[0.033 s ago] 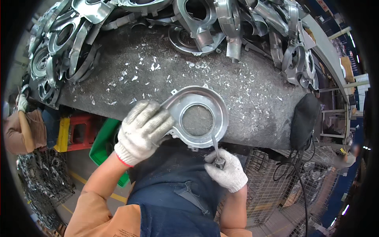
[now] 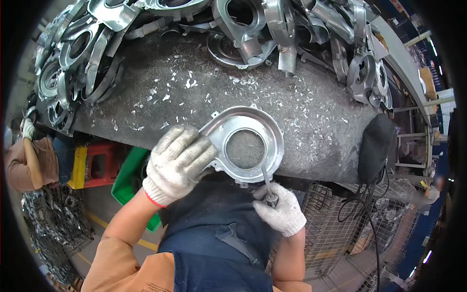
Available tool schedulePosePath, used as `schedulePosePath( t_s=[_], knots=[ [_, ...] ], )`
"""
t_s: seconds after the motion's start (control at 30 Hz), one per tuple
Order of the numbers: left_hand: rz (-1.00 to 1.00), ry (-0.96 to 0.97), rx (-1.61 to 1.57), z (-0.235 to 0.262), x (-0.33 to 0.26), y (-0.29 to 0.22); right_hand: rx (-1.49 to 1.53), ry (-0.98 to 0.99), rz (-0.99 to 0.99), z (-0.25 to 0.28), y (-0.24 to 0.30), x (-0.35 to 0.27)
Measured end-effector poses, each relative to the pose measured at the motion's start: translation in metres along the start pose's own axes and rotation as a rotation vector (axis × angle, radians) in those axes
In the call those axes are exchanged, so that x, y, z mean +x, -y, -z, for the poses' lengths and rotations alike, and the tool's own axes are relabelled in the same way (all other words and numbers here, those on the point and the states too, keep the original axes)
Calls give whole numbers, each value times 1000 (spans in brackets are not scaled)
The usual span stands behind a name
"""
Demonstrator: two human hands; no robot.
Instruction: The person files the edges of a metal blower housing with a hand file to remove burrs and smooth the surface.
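Note:
A snail-shaped cast metal blower housing (image 2: 275,146) with a round opening rests at the near edge of the grey work surface, its hollow side up. My left hand (image 2: 177,158), in a soiled white knit glove, grips its outlet end at the left; the fingers lie over the edge and the thumb is hidden. My gloved right hand (image 2: 281,209) is closed round a slim metal scraper (image 2: 266,178). The blade of the scraper reaches the housing's lower right rim, and a chunky nut-like end shows in the fist.
Shiny metal chips (image 2: 189,82) litter the surface. Piled housings (image 2: 238,29) line its far side and left end. A black mesh bag (image 2: 377,148) with a cord sits at the right edge. Below are a green bin (image 2: 129,175) and wire cages (image 2: 331,228). Another person (image 2: 31,163) works at far left.
The housing and both my hands have shifted very slightly to the right. My grip on the housing and on the scraper looks the same.

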State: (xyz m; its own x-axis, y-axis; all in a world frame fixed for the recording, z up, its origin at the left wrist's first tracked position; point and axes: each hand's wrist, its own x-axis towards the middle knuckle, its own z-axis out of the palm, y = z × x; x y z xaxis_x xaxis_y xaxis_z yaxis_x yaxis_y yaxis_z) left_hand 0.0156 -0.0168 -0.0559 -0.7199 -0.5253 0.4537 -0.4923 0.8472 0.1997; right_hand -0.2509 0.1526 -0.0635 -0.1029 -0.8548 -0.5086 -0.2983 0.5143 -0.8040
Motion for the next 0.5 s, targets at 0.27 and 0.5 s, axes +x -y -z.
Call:
schedulePosePath(
  t_s=[0.27,0.5],
  knots=[
    [-74,47,-96,45,25,-21,-340,-483,301,-26,30,-9],
    [-78,46,-183,66,53,-10,-362,-614,374,-26,37,-4]
  ],
)
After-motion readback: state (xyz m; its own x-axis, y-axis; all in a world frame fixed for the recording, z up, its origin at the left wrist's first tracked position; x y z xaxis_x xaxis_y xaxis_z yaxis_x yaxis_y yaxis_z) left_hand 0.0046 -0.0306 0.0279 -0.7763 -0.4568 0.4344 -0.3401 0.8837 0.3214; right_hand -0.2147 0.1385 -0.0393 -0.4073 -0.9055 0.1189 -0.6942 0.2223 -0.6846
